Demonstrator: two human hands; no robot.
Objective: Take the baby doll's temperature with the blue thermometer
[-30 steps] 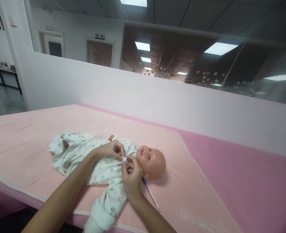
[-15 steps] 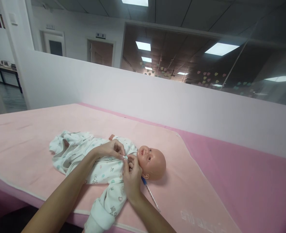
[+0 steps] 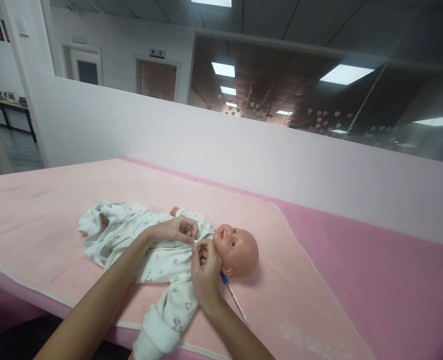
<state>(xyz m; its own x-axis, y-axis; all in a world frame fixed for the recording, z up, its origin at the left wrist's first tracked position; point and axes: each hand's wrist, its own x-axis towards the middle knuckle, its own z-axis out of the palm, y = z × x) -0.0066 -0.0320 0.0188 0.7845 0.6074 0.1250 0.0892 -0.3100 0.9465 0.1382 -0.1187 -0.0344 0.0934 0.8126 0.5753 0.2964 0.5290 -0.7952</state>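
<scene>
A baby doll (image 3: 240, 252) lies on its back, head to the right, dressed in a white printed romper (image 3: 159, 265). At the chest, just below the chin, my left hand (image 3: 179, 230) pinches the edge of the romper's front opening. My right hand (image 3: 206, 270) is closed on the same bit of cloth from the other side, its fingertips meeting those of the left. Any fastener between the fingers is too small to make out. Beside the doll's head, close to my right wrist, lies a thermometer (image 3: 235, 300) with a blue end.
A pale pink mat (image 3: 300, 300) covers the pink table (image 3: 405, 265), with its front edge near me. Behind stands a white half wall (image 3: 244, 145) with glass above. The romper's sleeve (image 3: 161, 325) hangs over the front edge.
My left fingers have shifted slightly and curled at the collar, while the right hand keeps its pinch. The view has moved a little; the doll and thermometer lie as before.
</scene>
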